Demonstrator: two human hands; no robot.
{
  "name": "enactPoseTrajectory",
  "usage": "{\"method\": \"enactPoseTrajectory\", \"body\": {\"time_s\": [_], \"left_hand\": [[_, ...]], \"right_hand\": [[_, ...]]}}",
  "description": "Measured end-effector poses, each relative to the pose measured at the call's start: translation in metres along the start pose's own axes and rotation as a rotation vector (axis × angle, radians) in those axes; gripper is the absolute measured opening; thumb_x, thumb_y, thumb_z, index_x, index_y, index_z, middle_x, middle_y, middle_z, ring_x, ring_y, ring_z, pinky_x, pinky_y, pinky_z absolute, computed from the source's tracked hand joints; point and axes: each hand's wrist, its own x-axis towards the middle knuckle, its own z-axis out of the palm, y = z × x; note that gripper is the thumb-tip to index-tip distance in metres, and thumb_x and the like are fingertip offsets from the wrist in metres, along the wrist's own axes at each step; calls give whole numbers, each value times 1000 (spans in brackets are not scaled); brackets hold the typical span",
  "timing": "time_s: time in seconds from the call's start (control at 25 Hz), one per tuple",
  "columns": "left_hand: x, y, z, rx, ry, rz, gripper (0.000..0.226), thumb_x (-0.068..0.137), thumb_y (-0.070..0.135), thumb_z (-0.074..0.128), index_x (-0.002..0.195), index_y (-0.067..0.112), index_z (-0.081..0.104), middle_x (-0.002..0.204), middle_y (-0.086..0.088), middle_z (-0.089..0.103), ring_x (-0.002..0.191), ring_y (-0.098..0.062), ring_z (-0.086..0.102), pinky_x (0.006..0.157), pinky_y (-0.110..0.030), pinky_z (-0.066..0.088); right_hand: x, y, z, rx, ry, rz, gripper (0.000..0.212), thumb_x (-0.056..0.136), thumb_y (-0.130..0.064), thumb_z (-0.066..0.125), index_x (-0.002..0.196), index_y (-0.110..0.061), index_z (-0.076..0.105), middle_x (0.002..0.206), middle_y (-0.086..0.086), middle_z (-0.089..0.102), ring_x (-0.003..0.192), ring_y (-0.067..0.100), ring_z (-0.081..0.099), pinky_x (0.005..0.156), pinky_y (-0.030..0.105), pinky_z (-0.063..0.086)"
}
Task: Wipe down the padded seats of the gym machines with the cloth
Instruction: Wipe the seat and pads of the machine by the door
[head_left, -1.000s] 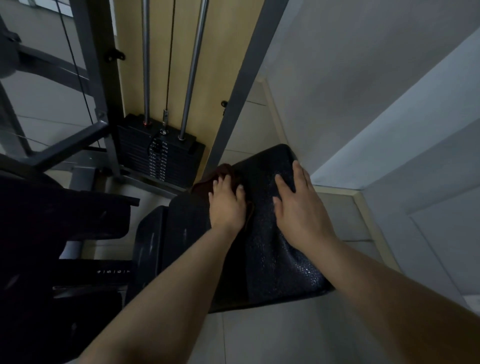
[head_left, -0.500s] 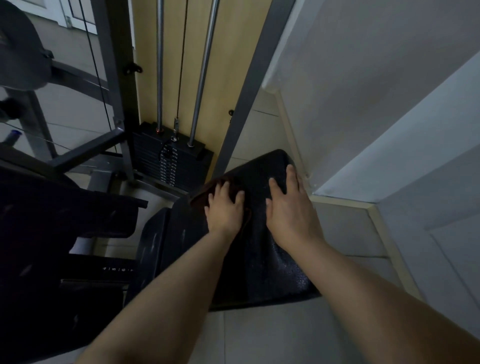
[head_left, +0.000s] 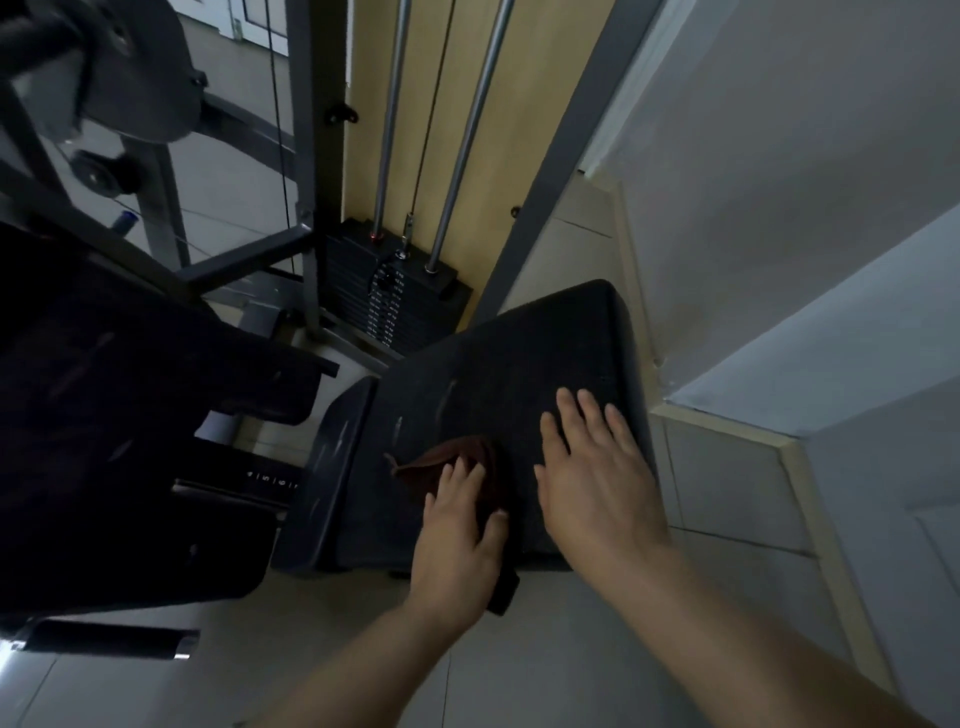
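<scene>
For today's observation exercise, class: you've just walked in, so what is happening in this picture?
A person is wiping a gym machine's black padded seat. The left hand presses a dark reddish-brown cloth flat onto the seat near its front edge. The right hand rests open on the pad beside it, apparently steadying. The weight stack stands behind the seat.

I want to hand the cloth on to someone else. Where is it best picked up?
Probably by the bunched brown fold of the cloth beyond the left hand, pinched from above. That part is raised off the padded seat; the rest lies flat under the palm or hangs over the near edge.
</scene>
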Motion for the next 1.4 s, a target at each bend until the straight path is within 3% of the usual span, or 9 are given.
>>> {"method": "enactPoseTrajectory", "body": {"time_s": [0.24, 0.4, 0.64, 0.76, 0.92, 1.04, 1.2, 1.28, 1.4], "left_hand": [[90, -10, -1, 57, 33, -28, 62, 97, 43, 41, 150, 21, 18, 159, 3, 12, 146, -10, 1, 117, -29, -3], [134, -21, -6, 50, 45, -8, 58, 98, 41, 40, 149, 19, 25, 158, -1, 17, 146, -12, 8, 118, -29, 1], [29, -45, -16, 62, 3, 116, 72, 86, 54, 24, 147, 17, 30, 147, 15, 9, 138, 5, -3, 116, -21, -5], [56, -47, -15, 70, -5, 110, 64, 92, 50, 32, 148, 20, 26, 154, 10, 11, 141, 1, -4, 114, -20, -8], [147, -27, -10, 70, 32, -35, 55, 99, 34, 41, 149, 16, 25, 157, -5, 20, 146, -17, 11, 120, -36, 6], [122, -39, -11, 7, 35, -4, 52, 99, 28, 44, 147, 15, 30, 156, -6, 25, 144, -17, 16, 120, -38, 11], [8, -67, -11, 22, 35, 271, 56, 90, 31, 42, 144, 16, 34, 147, 2, 24, 140, -6, 15, 116, -19, 4], [16, -62, -13, 5, -12, 217, 59, 88, 40, 36, 143, 21, 34, 146, 13, 16, 139, 5, 4, 114, -13, -2], [86, -37, -13, 1, 17, 155, 55, 97, 32, 41, 148, 17, 26, 149, 13, 15, 142, -3, 6, 116, -22, -2]], "right_hand": [[6, -9, 9, -13, 64, 13, 59, 85, -33, 30, 117, 5, 63, 129, 25, 55, 120, 38, 54, 103, 46, 27], [7, -10, 3, -54, 47, 53, 56, 86, -33, 31, 119, -2, 63, 130, 20, 56, 121, 36, 51, 103, 46, 30], [27, -32, 10, -48, 8, 201, 44, 88, -32, 56, 126, -9, 59, 136, 20, 50, 131, 36, 41, 109, 54, 28], [40, -34, 18, -58, 8, 213, 46, 83, -33, 61, 123, -10, 61, 136, 21, 51, 131, 37, 41, 109, 55, 27], [51, -35, 18, -66, 3, 238, 44, 86, -35, 56, 124, -13, 60, 137, 18, 49, 131, 35, 40, 111, 53, 26], [54, -37, 19, -57, -36, 235, 47, 91, -35, 49, 133, -14, 52, 149, 16, 37, 140, 31, 29, 115, 50, 16], [53, -38, 23, -83, -39, 236, 48, 92, -34, 47, 135, -12, 50, 150, 16, 35, 141, 32, 28, 114, 49, 16], [55, -39, 24, -77, -31, 240, 48, 90, -33, 49, 132, -10, 53, 147, 18, 39, 138, 35, 32, 113, 51, 20], [57, -40, 27, -76, 0, 239, 47, 89, -30, 51, 129, -8, 55, 144, 21, 42, 136, 37, 35, 112, 52, 22]]}}
